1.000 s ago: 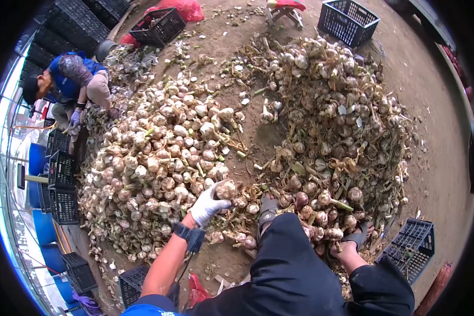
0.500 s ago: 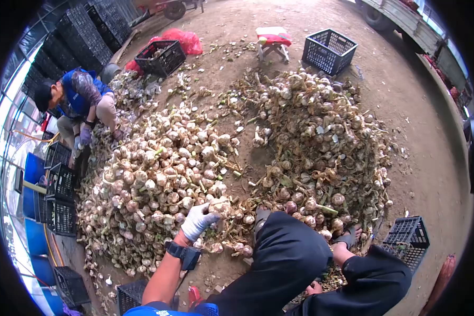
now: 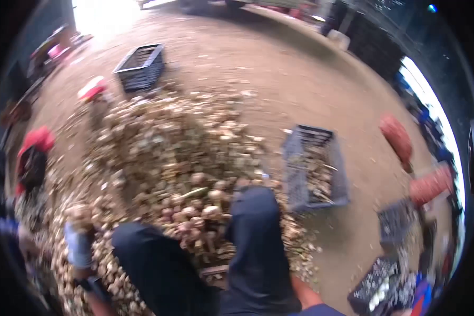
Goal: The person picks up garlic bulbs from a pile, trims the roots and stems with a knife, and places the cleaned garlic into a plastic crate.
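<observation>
My left hand (image 3: 80,243), in a pale glove, is at the lower left over the heap, its fingers blurred around a garlic bulb (image 3: 78,213). A dark band sits on that wrist. Part of my right forearm (image 3: 305,294) shows beside my right knee at the bottom, but the hand itself is out of sight. Garlic bulbs with stalks (image 3: 197,210) lie piled in front of and between my dark-trousered legs. The whole view is smeared by motion.
A crate (image 3: 317,174) holding garlic or trimmings stands right of my knees. Another crate (image 3: 142,68) is beyond the heap, near a red-topped stool (image 3: 94,89). Red mesh sacks (image 3: 396,139) and more crates (image 3: 376,284) are at the right. A co-worker is partly visible at far left.
My view has swung to the right, so the heaps, stool and far crate appear further left. The right-hand crate and sacks now show more fully. My left hand still holds the bulb.
</observation>
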A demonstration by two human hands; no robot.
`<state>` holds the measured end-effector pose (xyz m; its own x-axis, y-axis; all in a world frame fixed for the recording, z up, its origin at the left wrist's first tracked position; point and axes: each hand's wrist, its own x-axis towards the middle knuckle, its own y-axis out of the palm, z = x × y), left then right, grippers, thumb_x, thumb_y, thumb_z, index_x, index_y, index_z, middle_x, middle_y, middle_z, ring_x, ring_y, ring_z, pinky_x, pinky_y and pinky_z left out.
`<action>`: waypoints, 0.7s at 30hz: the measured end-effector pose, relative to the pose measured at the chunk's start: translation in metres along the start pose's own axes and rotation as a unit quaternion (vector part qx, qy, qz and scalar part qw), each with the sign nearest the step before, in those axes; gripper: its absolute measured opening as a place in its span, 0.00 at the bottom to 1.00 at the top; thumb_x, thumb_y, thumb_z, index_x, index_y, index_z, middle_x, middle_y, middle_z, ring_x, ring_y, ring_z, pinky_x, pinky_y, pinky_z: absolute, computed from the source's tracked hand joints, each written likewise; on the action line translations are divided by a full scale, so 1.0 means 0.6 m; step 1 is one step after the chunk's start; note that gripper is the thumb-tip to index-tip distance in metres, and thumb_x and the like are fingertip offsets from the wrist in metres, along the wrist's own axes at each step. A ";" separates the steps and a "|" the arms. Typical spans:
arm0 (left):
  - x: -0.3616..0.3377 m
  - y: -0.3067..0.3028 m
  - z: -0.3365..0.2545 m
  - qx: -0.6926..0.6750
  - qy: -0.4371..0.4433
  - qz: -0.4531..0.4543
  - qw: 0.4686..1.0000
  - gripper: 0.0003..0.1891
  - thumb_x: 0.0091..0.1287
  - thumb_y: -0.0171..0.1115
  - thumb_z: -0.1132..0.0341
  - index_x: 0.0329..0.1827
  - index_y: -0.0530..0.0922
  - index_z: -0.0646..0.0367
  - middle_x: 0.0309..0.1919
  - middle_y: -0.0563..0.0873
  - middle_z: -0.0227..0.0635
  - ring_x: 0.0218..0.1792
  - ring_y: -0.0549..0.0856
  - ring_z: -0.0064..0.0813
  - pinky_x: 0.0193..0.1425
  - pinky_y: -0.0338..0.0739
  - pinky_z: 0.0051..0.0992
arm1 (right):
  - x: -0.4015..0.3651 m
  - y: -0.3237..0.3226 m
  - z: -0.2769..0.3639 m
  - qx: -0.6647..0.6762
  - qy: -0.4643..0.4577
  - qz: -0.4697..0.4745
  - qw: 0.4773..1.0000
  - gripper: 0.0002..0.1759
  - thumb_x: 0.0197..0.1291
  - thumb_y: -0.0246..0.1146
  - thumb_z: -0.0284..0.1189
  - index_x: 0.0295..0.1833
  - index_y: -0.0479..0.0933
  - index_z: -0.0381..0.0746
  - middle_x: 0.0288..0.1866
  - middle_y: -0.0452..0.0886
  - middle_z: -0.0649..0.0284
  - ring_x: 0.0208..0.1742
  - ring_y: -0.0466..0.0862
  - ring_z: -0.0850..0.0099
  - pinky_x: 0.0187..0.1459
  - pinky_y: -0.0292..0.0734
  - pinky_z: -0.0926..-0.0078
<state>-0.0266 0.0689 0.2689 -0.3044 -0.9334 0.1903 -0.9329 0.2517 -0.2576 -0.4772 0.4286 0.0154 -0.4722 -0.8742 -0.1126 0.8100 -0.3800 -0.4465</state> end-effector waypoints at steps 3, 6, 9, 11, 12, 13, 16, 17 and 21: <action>0.053 0.030 -0.098 0.103 0.037 0.046 0.993 0.31 0.63 0.64 0.33 0.34 0.78 0.59 0.35 0.78 0.30 0.28 0.74 0.20 0.32 0.70 0.20 | -0.033 -0.006 -0.065 -0.029 0.106 0.031 0.993 0.18 0.61 0.58 0.40 0.45 0.83 0.37 0.37 0.87 0.51 0.36 0.88 0.57 0.41 0.80 0.60; 0.087 0.092 -0.162 0.080 0.078 0.106 0.988 0.35 0.62 0.62 0.30 0.38 0.78 0.61 0.31 0.79 0.28 0.25 0.76 0.18 0.28 0.70 0.21 | -0.023 -0.028 -0.113 -0.095 0.233 0.057 0.966 0.16 0.60 0.60 0.38 0.43 0.83 0.38 0.34 0.87 0.50 0.35 0.88 0.56 0.42 0.81 0.60; 0.099 0.169 -0.183 0.073 0.019 0.046 0.996 0.38 0.59 0.64 0.29 0.48 0.77 0.60 0.26 0.78 0.25 0.22 0.75 0.17 0.23 0.68 0.19 | -0.022 -0.059 -0.126 -0.129 0.232 -0.083 0.961 0.12 0.60 0.63 0.38 0.38 0.82 0.39 0.32 0.86 0.53 0.36 0.87 0.56 0.40 0.81 0.61; 0.096 0.204 -0.193 0.055 0.024 0.035 0.998 0.40 0.57 0.66 0.29 0.55 0.76 0.58 0.25 0.78 0.25 0.21 0.75 0.17 0.22 0.68 0.20 | -0.018 -0.072 -0.149 -0.172 0.226 -0.135 0.949 0.12 0.60 0.64 0.38 0.37 0.82 0.39 0.34 0.86 0.52 0.37 0.87 0.53 0.42 0.81 0.59; 0.090 0.227 -0.201 0.057 0.024 0.041 0.997 0.40 0.57 0.66 0.29 0.55 0.76 0.58 0.25 0.78 0.25 0.21 0.75 0.17 0.22 0.68 0.20 | -0.017 -0.081 -0.149 -0.176 0.223 -0.158 0.946 0.12 0.59 0.64 0.37 0.38 0.82 0.39 0.35 0.86 0.52 0.38 0.86 0.52 0.43 0.81 0.58; 0.084 0.251 -0.206 0.017 0.046 0.048 0.998 0.41 0.57 0.67 0.29 0.57 0.75 0.59 0.26 0.78 0.25 0.21 0.76 0.17 0.22 0.68 0.19 | -0.016 -0.087 -0.147 -0.191 0.236 -0.161 0.939 0.12 0.60 0.64 0.37 0.36 0.81 0.39 0.36 0.86 0.52 0.39 0.86 0.53 0.44 0.81 0.58; 0.080 0.272 -0.182 -0.042 0.047 0.078 0.995 0.39 0.59 0.67 0.33 0.58 0.75 0.60 0.27 0.79 0.26 0.21 0.76 0.17 0.22 0.68 0.20 | -0.007 -0.087 -0.146 -0.198 0.200 -0.191 0.941 0.12 0.62 0.64 0.37 0.37 0.81 0.39 0.35 0.86 0.52 0.39 0.86 0.52 0.44 0.80 0.58; 0.079 0.276 -0.167 -0.044 0.018 0.066 0.997 0.40 0.59 0.68 0.32 0.58 0.75 0.60 0.28 0.80 0.27 0.21 0.77 0.17 0.23 0.69 0.21 | 0.003 -0.087 -0.131 -0.203 0.191 -0.192 0.941 0.11 0.63 0.64 0.36 0.39 0.80 0.39 0.37 0.85 0.53 0.39 0.85 0.52 0.43 0.80 0.57; 0.069 0.285 -0.164 -0.048 0.012 0.118 0.992 0.23 0.67 0.65 0.55 0.58 0.75 0.62 0.31 0.83 0.30 0.25 0.82 0.21 0.26 0.76 0.23 | 0.099 -0.075 -0.091 -0.178 0.121 -0.224 0.950 0.08 0.63 0.64 0.33 0.42 0.79 0.40 0.39 0.84 0.53 0.42 0.85 0.52 0.43 0.78 0.56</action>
<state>-0.2178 0.0982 0.3260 -0.5195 -0.8398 0.1578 -0.8489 0.4863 -0.2070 -0.5606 0.4101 -0.0195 -0.8438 -0.5362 -0.0221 0.3593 -0.5341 -0.7653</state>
